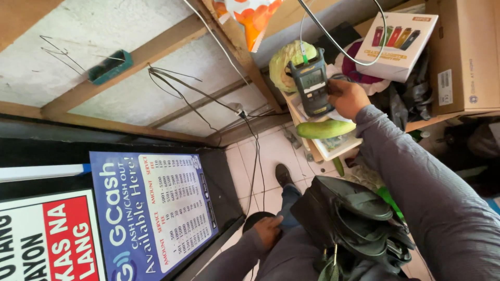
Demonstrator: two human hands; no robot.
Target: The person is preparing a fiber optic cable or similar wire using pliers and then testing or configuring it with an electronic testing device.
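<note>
Dark grey meter [312, 83] with green plug, pale green cabbage [291, 62], green cucumber [325, 128], black bag [349, 213], grey sleeve [416, 177].

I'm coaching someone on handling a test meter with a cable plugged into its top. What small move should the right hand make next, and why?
Probably steady the handheld meter and tilt its screen toward the eyes. The right hand only touches its side, it rests on a cluttered shelf beside a cucumber, and the left hand is down by the leg.
</note>
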